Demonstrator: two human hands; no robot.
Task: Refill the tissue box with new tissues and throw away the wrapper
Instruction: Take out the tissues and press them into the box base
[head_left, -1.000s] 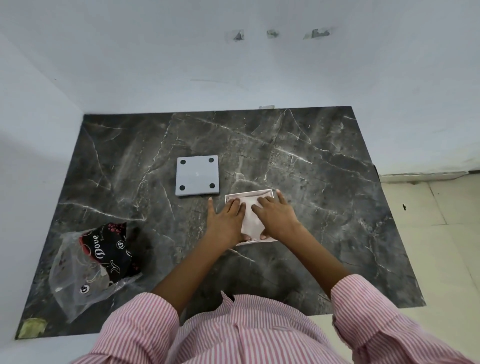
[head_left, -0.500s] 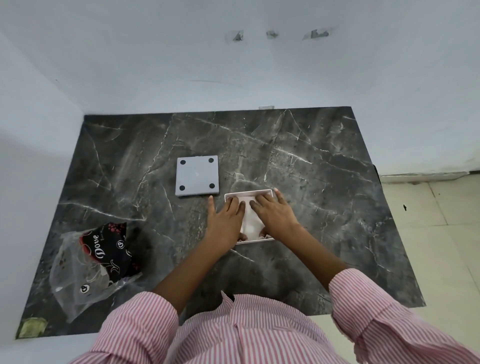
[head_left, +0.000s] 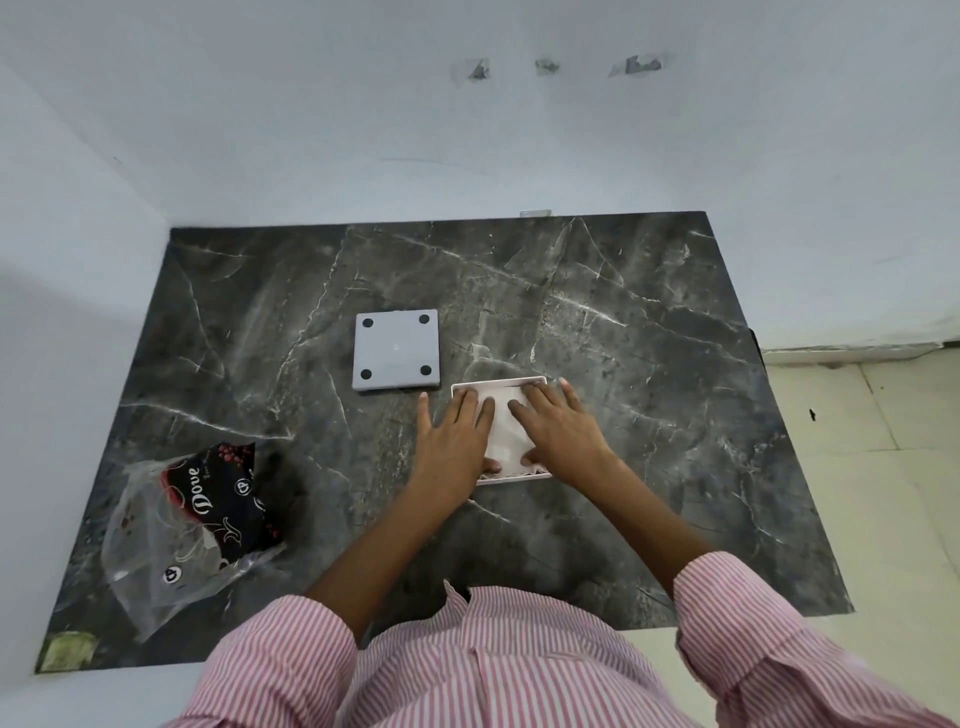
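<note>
Both hands, left hand (head_left: 454, 439) and right hand (head_left: 558, 428), lie flat with wide-open grip, pressing white tissues (head_left: 506, 431) into the pink square tissue box (head_left: 498, 385) at centre frame. Risk: bunched edges block the grey square lid (head_left: 396, 352); the clear plastic wrapper (head_left: 176, 540) waits lower left.

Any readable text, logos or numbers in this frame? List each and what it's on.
"Dove": white script on the black print of the wrapper.
Small line under "Dove" on the wrapper: too small to read.
Round white emblems on the wrapper: letters too blurred to read.
Grey lid: a faint centre mark, unreadable.
Tissue box: no text visible.
</note>
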